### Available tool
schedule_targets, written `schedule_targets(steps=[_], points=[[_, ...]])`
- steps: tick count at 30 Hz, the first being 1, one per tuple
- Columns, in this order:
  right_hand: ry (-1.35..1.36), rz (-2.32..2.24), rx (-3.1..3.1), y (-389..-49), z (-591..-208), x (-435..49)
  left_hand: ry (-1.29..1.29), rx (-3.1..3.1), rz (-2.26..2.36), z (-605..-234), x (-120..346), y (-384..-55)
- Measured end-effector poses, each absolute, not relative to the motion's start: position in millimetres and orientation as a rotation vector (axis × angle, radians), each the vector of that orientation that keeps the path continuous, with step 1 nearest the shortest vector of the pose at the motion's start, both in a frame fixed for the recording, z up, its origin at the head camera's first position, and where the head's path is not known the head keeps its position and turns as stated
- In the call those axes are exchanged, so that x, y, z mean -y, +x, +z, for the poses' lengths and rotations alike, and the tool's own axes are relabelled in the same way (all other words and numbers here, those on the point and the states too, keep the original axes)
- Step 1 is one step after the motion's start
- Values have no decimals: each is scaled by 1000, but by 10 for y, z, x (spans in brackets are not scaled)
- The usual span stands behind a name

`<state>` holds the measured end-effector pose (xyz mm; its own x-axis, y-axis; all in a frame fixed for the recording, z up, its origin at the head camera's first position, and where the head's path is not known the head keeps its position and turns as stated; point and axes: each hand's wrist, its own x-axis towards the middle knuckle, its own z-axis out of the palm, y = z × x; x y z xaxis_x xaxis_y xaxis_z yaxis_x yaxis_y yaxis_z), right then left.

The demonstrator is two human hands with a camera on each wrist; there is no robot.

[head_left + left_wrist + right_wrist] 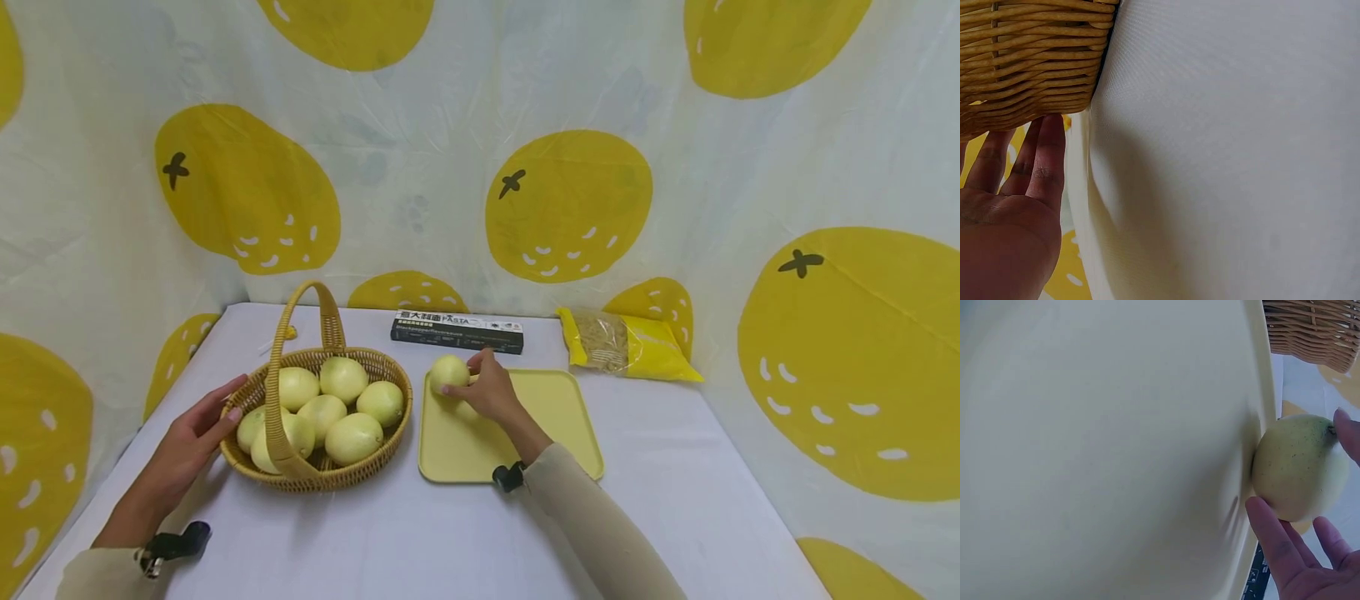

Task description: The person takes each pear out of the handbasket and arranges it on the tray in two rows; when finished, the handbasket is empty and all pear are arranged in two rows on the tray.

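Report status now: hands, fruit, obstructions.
Right hand grips fruit at far left corner of tray. Left hand touches basket. Pasta box behind tray, apparently out of the way.

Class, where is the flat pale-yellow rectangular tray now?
In the head view, the tray lies right of the oval brown wicker basket and in front of the long black pasta box.

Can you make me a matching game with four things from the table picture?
1. basket
2. tray
3. pasta box
4. right hand

A. black and white, lying beyond the tray
B. pinching one fruit
C. filled with several pale fruits
D. flat and pale yellow

Pairs: 1-C, 2-D, 3-A, 4-B
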<state>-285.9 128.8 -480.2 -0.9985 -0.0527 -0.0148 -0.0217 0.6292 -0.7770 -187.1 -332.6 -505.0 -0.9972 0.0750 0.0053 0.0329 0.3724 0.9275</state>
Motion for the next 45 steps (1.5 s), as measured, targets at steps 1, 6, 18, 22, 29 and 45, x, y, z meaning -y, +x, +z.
schedule_targets(steps=[1,6,18,22,29,45], points=[[-57,-1327,-2799,-2864,-4809,-1280,93,-2570,1733,-5049,3325,-1874],[-64,-1336,-2768,-2876,-4838,-1238,62,-2580,1689,-5032,3307,-1888],[-64,-1346,-2814,-2852,-4802,-1309,67,-2569,1699,-5027,3317,-1880],[-129,-1412,-2848,-2860,-4742,-1336,75,-2558,1713,-5037,3322,-1875],[-284,-1518,-2841,-2825,-4553,-1272,71,-2555,1715,-5038,3323,-1871],[-649,-1552,-2667,-2354,-4286,-744,82,-2571,1723,-5039,3324,-1876]])
